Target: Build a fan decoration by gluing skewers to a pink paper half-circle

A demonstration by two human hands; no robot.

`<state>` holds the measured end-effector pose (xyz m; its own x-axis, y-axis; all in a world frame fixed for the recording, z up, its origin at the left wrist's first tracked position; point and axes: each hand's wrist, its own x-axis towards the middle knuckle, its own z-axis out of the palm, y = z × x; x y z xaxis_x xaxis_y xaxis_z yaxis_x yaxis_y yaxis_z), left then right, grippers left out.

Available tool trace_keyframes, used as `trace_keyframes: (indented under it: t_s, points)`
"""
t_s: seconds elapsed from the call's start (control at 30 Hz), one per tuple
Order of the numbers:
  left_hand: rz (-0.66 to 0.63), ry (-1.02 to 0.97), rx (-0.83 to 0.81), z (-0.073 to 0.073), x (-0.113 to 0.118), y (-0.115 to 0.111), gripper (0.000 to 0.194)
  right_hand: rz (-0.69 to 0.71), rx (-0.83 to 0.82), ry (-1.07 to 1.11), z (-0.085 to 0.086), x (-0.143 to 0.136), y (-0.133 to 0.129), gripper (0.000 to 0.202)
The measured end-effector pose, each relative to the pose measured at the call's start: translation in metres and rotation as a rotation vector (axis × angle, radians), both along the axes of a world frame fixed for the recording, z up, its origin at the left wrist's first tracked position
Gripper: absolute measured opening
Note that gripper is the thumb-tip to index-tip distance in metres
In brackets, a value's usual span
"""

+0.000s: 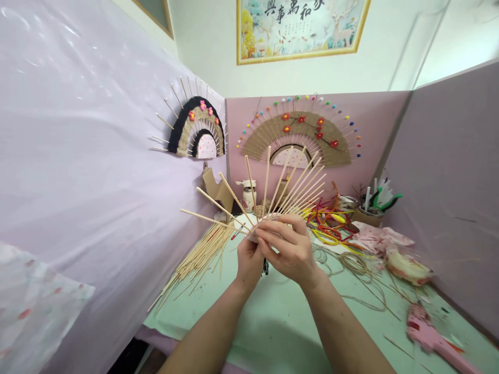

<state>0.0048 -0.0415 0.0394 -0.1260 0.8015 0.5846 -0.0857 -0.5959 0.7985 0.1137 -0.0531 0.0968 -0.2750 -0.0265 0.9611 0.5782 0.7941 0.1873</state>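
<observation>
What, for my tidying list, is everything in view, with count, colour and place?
gold-framed rectangular picture: one, multicoloured, upper wall
flowered half-round woven fan: one, black-and-tan, left wall
bead-tipped half-round woven fan: one, tan, back panel
loose thin wooden sticks: many, pale, left
bent cardboard piece: one, brown, back left
white-lidded jar: one, white, back
bendy craft strands: many, mostly red-and-yellow, right
coiled twine: several loops, tan, right
crumpled spotted cloth: one, pink, right
clear plastic bundle: one, cream, right
plastic glue gun: one, pink, front right
smooth table cover: one, mint green, underneath
half-round stick fan frame: one, pale, in hands
left hand, right hand: two, bare, on frame
</observation>
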Motion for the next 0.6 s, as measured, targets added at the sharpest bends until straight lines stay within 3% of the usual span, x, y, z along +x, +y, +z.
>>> trace_keyframes:
  t_s: [0.3,0.6]
  points:
    - [0.1,0.037,0.027,0.0004,-0.0019,-0.0008,0.021,0.003,0.014,-0.007,-0.0002,-0.0002,-0.0008,0.024]
    - [0.069,0.047,0.007,-0.002,-0.0025,0.0,0.021,0.005,-0.001,-0.011,0.0,-0.0005,-0.0002,0.021]
